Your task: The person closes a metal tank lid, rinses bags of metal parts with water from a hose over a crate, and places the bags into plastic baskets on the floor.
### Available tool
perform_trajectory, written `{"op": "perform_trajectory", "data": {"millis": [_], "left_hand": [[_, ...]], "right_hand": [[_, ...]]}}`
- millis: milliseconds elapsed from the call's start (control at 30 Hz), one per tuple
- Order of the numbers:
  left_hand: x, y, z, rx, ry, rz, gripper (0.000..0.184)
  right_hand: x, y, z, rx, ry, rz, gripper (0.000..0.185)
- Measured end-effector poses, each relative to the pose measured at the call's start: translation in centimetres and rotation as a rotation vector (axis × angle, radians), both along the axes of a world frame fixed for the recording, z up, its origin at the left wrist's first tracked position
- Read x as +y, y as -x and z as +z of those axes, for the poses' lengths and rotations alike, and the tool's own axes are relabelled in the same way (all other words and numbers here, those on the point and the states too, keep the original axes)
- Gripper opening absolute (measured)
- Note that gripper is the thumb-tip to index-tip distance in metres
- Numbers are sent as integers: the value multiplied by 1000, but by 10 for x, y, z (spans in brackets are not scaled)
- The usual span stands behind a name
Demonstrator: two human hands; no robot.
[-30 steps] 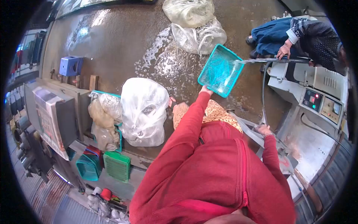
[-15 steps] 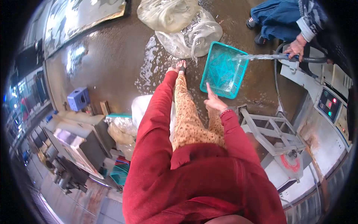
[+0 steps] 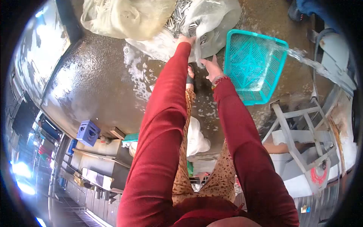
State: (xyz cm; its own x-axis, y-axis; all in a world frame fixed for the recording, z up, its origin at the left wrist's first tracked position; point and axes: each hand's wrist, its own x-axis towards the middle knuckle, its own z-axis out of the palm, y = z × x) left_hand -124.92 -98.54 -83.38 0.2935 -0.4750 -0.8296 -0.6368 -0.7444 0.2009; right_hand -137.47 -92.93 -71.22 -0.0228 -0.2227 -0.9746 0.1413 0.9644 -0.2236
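At the mouth of a translucent plastic bag [image 3: 219, 22], my left hand [image 3: 185, 40] touches the plastic beside many small, shiny metal pieces [image 3: 179, 17]. Its fingers are partly hidden, so I cannot tell its grip. My right hand [image 3: 213, 69] is open, thumb and fingers apart, close to a hanging fold of the bag. To the right of it, a turquoise plastic basket [image 3: 281, 72] sits on the wet floor, with a stream of water [image 3: 317, 67] running into it from the right.
Another large plastic sack [image 3: 128, 19] lies at the upper left. A metal frame [image 3: 289, 132] stands at lower right, a purple plastic stool [image 3: 88, 132] at left. A blue trouser leg [image 3: 317, 8] of another person shows at upper right. The floor [image 3: 98, 87] is wet and foamy.
Both hands have moved up toward the plastic bag, my left hand now at its mouth. The view has shifted forward, and the other person's hand with the hose has left the view.
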Motion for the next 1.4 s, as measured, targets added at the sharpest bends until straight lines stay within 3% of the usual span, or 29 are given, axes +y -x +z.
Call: {"op": "perform_trajectory", "data": {"millis": [100, 133, 200, 233, 267, 300, 333, 367, 433, 500, 533, 567, 633, 667, 767, 833, 900, 967, 1000, 1033, 1100, 1167, 1233, 1300, 1400], "left_hand": [[15, 5, -25, 46, 42, 204, 74], [23, 1, -24, 72, 78, 286, 72], [46, -9, -5, 254, 302, 526, 63], [42, -13, 53, 444, 293, 755, 55], [39, -30, 92, 648, 221, 831, 42], [28, -32, 147, 861, 308, 1073, 34], [20, -42, 182, 939, 321, 1122, 33], [14, -53, 203, 1040, 324, 1106, 36], [-13, -82, 248, 866, 284, 520, 37], [-28, -97, 261, 752, 99, 126, 50], [-24, -110, 228, 536, 61, -468, 56], [-18, -113, 240, 324, 44, -649, 54], [9, -149, 191, 43, 7, -669, 49], [8, -145, 202, 16, 83, -605, 47], [5, -99, 268, 19, 310, -502, 44], [9, -69, 290, 57, 137, -299, 69], [17, -44, 349, 82, 355, -120, 69], [42, -61, 375, 532, 456, 553, 55], [40, -74, 447, 399, 181, 407, 44], [55, -90, 463, 485, 324, 357, 44], [70, -105, 507, 396, 374, 373, 38], [58, -123, 545, 116, 696, -456, 31], [26, -117, 593, 248, 486, -4, 41], [8, -106, 628, 224, 543, 210, 41], [-11, -113, 645, 485, 783, 112, 32]], "right_hand": [[-5, -14, -42, -100, 108, 235, 75], [2, -17, -34, -69, 78, 82, 59], [15, -23, -9, -77, 154, 49, 50], [16, -23, 4, -77, 211, 37, 45], [31, -20, 16, 6, 271, -36, 36], [39, -12, 46, -24, 282, -231, 32], [47, -5, 77, -55, 300, -425, 27], [47, 2, 117, -208, 256, -737, 26], [66, 30, 158, -497, 226, -1036, 14], [64, 41, 199, -537, 134, -1038, 12], [61, 37, 220, -526, 128, -979, 11], [59, 34, 235, -516, 122, -923, 11], [66, 27, 244, -623, 137, -927, 18], [65, 21, 253, -599, 118, -912, 18], [64, 10, 270, -617, 195, -855, 17], [56, -2, 286, -643, 276, -899, 18], [68, -2, 277, -569, 424, -1140, 16], [72, 1, 276, -424, 155, -1110, 9], [79, -1, 282, -333, 118, -979, 12], [85, -3, 289, -240, 78, -843, 16], [90, -5, 327, -185, 123, -762, 17], [89, -3, 368, -161, 200, -685, 18], [87, 11, 410, -246, 298, -546, 20], [77, 33, 471, -276, 410, -424, 21], [79, 71, 529, -333, 513, -452, 21]]}}
